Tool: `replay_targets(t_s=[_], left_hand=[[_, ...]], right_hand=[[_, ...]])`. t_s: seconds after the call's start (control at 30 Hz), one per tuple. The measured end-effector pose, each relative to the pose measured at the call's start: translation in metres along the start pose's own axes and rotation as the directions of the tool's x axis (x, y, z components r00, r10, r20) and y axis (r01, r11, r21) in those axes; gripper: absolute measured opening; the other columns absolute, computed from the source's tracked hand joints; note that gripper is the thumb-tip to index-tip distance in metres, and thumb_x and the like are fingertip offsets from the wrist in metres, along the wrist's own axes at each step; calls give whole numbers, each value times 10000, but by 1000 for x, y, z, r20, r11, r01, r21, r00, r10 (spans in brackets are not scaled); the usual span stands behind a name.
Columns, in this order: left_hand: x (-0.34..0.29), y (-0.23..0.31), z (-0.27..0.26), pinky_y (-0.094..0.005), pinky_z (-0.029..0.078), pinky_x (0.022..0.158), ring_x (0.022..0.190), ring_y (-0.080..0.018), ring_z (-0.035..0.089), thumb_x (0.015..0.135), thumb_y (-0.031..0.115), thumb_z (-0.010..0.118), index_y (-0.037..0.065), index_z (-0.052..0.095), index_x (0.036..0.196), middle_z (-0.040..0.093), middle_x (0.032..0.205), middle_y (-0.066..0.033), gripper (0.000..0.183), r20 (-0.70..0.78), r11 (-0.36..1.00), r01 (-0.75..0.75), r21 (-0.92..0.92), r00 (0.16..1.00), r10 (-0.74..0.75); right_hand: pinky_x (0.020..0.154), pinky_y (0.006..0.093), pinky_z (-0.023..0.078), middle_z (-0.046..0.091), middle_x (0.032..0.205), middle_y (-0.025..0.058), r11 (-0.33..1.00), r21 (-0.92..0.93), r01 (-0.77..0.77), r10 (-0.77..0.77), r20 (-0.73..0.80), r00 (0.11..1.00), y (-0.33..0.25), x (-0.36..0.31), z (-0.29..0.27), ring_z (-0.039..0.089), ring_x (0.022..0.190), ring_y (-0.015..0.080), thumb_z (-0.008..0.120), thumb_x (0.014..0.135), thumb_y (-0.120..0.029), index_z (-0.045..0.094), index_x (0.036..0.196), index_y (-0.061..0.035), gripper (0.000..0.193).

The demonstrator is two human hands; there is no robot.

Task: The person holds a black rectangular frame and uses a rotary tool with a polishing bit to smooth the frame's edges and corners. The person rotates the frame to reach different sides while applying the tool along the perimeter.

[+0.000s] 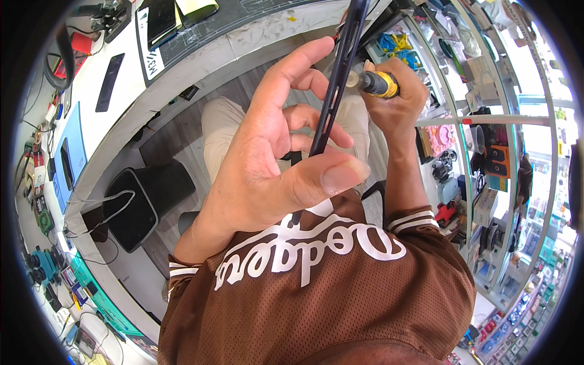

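Two at once: gripping black phone frame (338, 80) in left hand (261, 152), yellow-and-black-handled tool (385, 85) in right hand (403, 100) (near the counter's (91, 121) edge, a black slab (110, 83)).

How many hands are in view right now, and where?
2. The left hand, at centre, holds a slim black phone-like device edge-on; the right hand, farther right, grips a yellow-and-black-handled tool. No others show.

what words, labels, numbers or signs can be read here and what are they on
White script across the brown jersey: legible, wording not copied here.
Black characters on the white strip of the dark mat: partly legible, not copied.
Packages on the shelves: print too small or blurred to read.
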State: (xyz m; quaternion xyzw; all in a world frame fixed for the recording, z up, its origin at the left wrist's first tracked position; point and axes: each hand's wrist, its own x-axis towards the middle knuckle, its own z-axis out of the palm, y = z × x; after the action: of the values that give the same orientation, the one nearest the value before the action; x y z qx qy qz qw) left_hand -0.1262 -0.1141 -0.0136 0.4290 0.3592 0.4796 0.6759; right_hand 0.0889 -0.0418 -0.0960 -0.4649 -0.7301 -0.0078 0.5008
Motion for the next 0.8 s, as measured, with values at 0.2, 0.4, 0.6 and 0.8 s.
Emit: replay_targets(t_s=[0.2,0.4,0.6,0.8], left_hand=[[-1,2,1,-363,589,809,964,-238,685,596,574,896,-7,279,1580,485,1226,-46,1298,3,1000,24,7,1000,-24],[-1,3,1,-364,584,814,961,-238,678,594,567,881,-6,292,1575,478,1212,-48,1279,-1,999,27,19,1000,-27],[-1,3,1,-367,582,818,955,-240,675,608,554,866,-8,296,1572,471,1205,-50,1254,11,1000,19,18,1000,-19],[-1,3,0,-361,578,823,959,-237,671,612,578,872,-12,291,1572,470,1202,-52,1268,10,1000,23,9,1000,-23]], right_hand=[[552,347,441,584,659,80,1000,-22,7,-7,-5,1000,1,3,-1,548,564,261,863,730,-93,638,742,-74,226],[552,348,441,581,660,82,1000,-21,3,-3,-3,1000,1,2,0,545,564,263,862,727,-83,641,749,-71,222],[558,334,455,581,664,82,1000,-4,-24,24,-5,1000,0,4,0,553,568,248,857,724,-65,649,764,-61,212],[548,337,449,579,662,87,999,16,-30,30,13,999,-3,2,0,549,561,257,853,725,-58,644,754,-54,211]])
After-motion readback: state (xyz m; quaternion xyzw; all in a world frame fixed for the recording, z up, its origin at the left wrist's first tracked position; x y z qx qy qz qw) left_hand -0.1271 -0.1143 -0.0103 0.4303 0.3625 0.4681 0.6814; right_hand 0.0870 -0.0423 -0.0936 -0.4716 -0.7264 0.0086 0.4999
